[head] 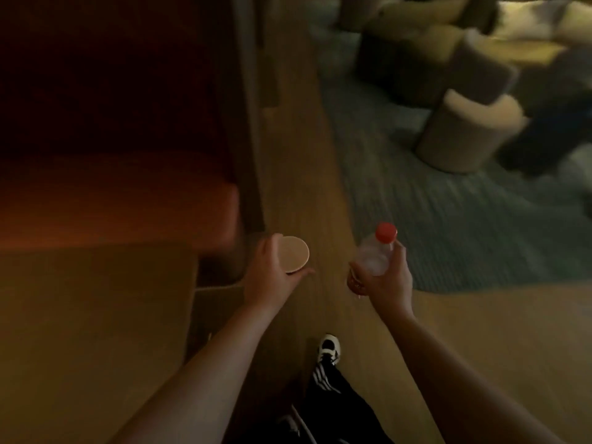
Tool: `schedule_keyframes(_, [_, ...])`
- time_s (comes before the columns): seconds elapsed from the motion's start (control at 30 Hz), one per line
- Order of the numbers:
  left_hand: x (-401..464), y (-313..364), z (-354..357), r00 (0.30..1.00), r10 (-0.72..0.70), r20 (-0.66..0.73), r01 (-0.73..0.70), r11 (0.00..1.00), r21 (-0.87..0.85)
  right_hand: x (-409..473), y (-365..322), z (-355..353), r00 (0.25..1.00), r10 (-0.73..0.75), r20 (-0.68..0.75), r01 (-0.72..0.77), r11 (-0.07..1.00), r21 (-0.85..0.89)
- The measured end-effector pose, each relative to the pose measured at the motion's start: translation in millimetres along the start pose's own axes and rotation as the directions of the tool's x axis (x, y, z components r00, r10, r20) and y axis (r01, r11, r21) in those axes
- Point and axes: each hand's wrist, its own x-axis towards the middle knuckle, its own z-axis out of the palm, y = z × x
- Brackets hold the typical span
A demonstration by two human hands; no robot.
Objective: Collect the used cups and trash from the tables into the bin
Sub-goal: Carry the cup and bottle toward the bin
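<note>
**Desk:** What are you seeing right now?

**Me:** I'm watching both hands carrying trash. The left hand [267, 277] is wrapping its grip round a paper cup [293, 254], fingers curled about the wall, the cup's pale round end facing me. The right hand [384, 277] is pinching a clear plastic bottle [373, 254] with a red cap [386, 232], and something small and reddish [352, 280] is tucked under the same fingers; I can't tell what it is.

**Desk:** How far along?

**Me:** I'm judging it as mid-carry. Both pieces are off any worktop and held out over the wooden floor [294, 155], beside a red bench seat [121, 203]. No bin is showing, so the drop is not yet done. Round stools [464, 136] are standing on the carpet [432, 219] ahead to the right.

**Desk:** Any labels?

**Me:** I'm reading nothing. The view is dim and blurred.
</note>
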Motion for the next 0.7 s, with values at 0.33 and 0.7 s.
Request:
schedule_keyframes(0.33, [-27,159,165,0.834,0.380,0.399,-0.357,0.925,-0.133,-58,101,-196,0.821,0.225,-0.525,-0.255,0.967,0.016])
schedule_keyframes(0.7, [-97,362,381,0.544,0.610,0.576,-0.568,0.773,-0.281,-59,232,-415,0.532,0.354,-0.770,-0.407,0.903,0.134])
